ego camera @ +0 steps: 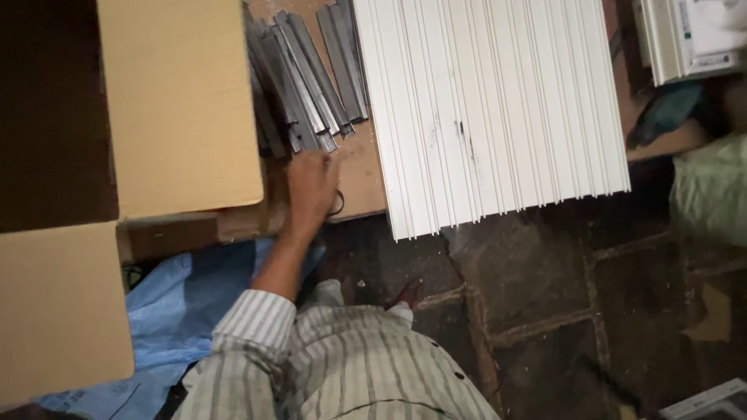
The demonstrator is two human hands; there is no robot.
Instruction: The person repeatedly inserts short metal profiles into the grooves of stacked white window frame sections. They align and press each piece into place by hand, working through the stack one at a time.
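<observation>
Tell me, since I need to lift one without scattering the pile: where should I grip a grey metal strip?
Probably by the near end of a grey metal strip, coming from the person's side: the ends fan out there beside the left hand, free of the cardboard flap.

the person wears a light shirt with thin grey-green vertical stripes (342, 365), made of soft woven cloth. the striped sleeve is rolled up in a thick cuff (253, 319) above the elbow, so the forearm is bare. small dark buttons (436, 342) sit along the shirt front. the hand (310, 187) has no glove.
</observation>
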